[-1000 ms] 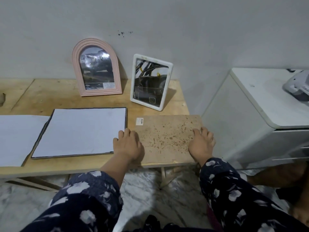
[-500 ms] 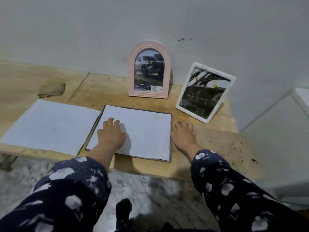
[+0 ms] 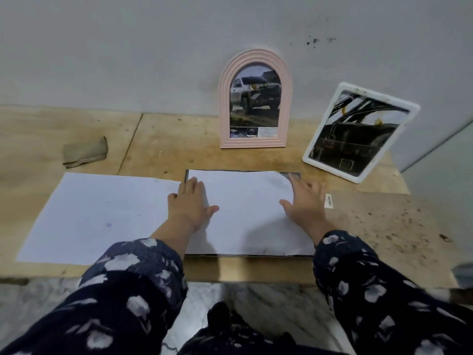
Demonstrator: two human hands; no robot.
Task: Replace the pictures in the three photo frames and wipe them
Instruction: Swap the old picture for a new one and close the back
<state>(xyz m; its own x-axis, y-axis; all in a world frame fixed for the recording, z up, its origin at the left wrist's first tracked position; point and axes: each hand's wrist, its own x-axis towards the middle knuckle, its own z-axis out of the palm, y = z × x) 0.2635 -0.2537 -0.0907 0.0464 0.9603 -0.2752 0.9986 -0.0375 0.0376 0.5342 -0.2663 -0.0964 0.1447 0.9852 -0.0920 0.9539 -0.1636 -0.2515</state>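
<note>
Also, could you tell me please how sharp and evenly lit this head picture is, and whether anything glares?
Head view: dim, soft light; wide-angle bending bows the table edge; the white frame shows dark reflections over its picture; the pink frame reads fairly sharp; sleeves blur near the bottom; hands cast soft shadows on the paper.

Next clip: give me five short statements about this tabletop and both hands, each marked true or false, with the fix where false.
1. Both hands lie flat on the white sheet in the flat frame. True: left hand, right hand.
2. The pink arched frame lies face down. False: it stands upright against the wall.
3. The white rectangular frame leans tilted, right of the pink one. True.
4. The folded cloth covers the loose sheet. False: it lies apart, behind it.
5. The right hand grips the cloth. False: it holds nothing.
</note>
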